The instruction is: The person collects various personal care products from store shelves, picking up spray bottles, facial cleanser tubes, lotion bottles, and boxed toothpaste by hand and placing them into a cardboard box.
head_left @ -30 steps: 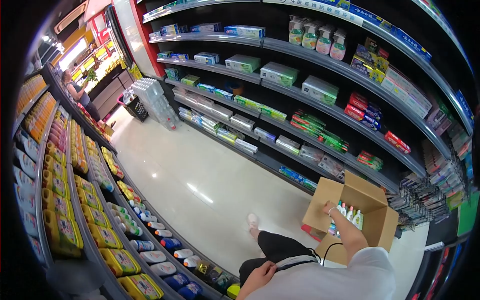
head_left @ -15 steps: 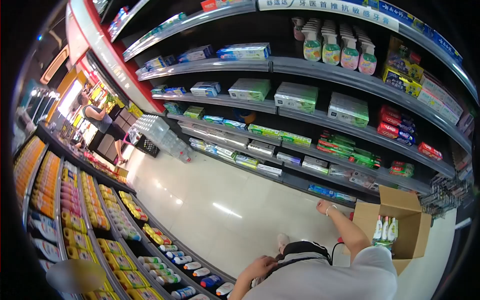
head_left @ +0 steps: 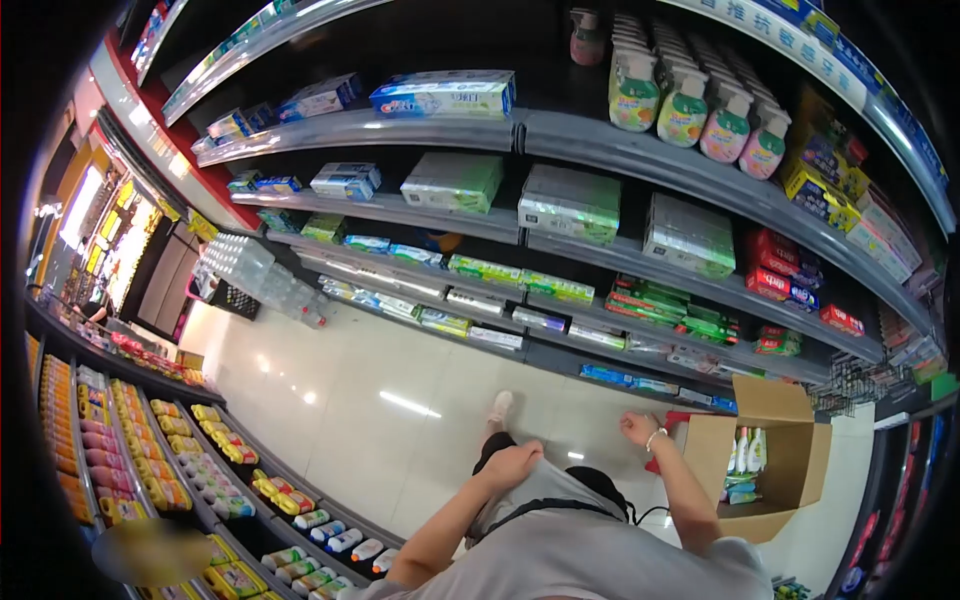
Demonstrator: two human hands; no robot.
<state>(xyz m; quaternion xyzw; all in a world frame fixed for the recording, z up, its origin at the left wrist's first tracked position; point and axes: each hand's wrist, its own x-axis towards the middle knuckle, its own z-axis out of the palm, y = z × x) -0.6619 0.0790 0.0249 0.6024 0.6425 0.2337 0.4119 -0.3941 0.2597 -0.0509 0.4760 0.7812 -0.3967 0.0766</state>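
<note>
My left hand [head_left: 515,465] is closed on the front of my grey shirt [head_left: 600,545], pulling a fold of the cloth out at the waist. My right hand [head_left: 640,428], with a light bracelet at the wrist, hangs over the floor with loosely bent fingers and nothing visible in it. Near it on the right stands an open cardboard box [head_left: 795,465]. Inside the box are several white bottles [head_left: 747,450] and some green-blue packs [head_left: 741,489]. A red object [head_left: 676,420] shows between my right hand and the box, partly hidden.
Ahead, shelves [head_left: 400,128] carry toothpaste boxes [head_left: 445,93] and pump bottles [head_left: 680,105]. A lower shelf on my left holds yellow bottles [head_left: 235,578] and other bottles. Clear plastic bottles [head_left: 275,285] stand at the aisle's far end. A pale shoe [head_left: 501,408] is on the tiled floor.
My view has shifted toward the shelves and right. The left hand has moved forward, drawing the shirt out. One shoe is further forward. The person at the far left is no longer visible.
</note>
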